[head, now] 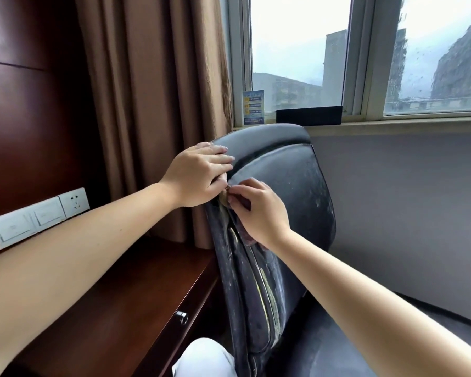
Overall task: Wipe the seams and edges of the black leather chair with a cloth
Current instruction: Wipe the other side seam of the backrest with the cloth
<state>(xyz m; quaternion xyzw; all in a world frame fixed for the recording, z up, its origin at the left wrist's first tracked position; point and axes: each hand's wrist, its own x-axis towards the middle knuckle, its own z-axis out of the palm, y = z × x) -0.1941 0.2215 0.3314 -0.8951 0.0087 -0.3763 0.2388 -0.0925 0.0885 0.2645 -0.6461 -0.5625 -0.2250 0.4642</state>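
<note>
A person's knee in white cloth shows at the bottom edge, just beside the dark wooden worktop, whose drawer knob faces the black leather chair. The chair stands against the worktop's right side, its backrest turned edge-on, dusty and streaked, with a worn seam running down the near edge where pale padding shows through. Two bare forearms reach in from the lower corners and meet at the upper part of that seam. The right hand is clenched around a dark reddish cloth, pinching a fold of it between thumb and fingertips at the seam, while more of the cloth bunches under the palm against the backrest. The left hand rests over the chair's curved top edge, its upper fingers lying straight across the leather and its lower fingers curled into the seam gap just beside the cloth; whether they pinch the leather or the cloth cannot be told. On the wood-panelled wall to the left sits a white switch plate with a socket. Behind the chair hang brown curtains. Farther back, a small blue card and a flat black block stand on the windowsill, below rain-spotted panes looking out on grey buildings.
</note>
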